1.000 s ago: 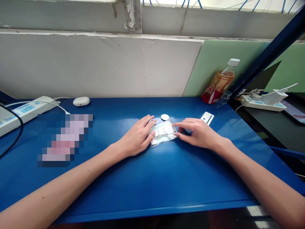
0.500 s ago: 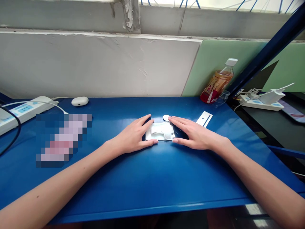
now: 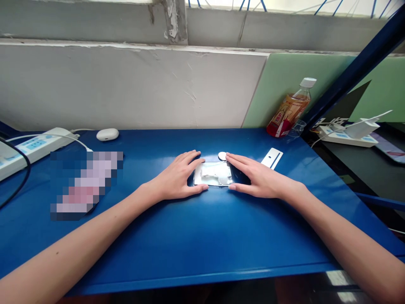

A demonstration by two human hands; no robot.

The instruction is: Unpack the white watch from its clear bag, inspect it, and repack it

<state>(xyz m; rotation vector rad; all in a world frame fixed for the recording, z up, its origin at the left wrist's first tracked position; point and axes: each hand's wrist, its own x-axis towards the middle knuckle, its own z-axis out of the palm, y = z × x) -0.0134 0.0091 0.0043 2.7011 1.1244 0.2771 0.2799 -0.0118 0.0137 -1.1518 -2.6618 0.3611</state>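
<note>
Packet (image 3: 217, 173) flat on desk (image 3: 202, 236), between both hands. Left hand (image 3: 175, 177) at packet's left end, thumb and fingers spread wide, gripping nothing. Right hand (image 3: 261, 177) at packet's right end, thumb-finger gap wide, nothing gripped. Disc (image 3: 222, 156) just beyond packet, by right fingertips; contact unclear. Card (image 3: 271, 158) right of packet.

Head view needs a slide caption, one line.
Left hand and right hand flank a shiny packet on a blue table.
</note>
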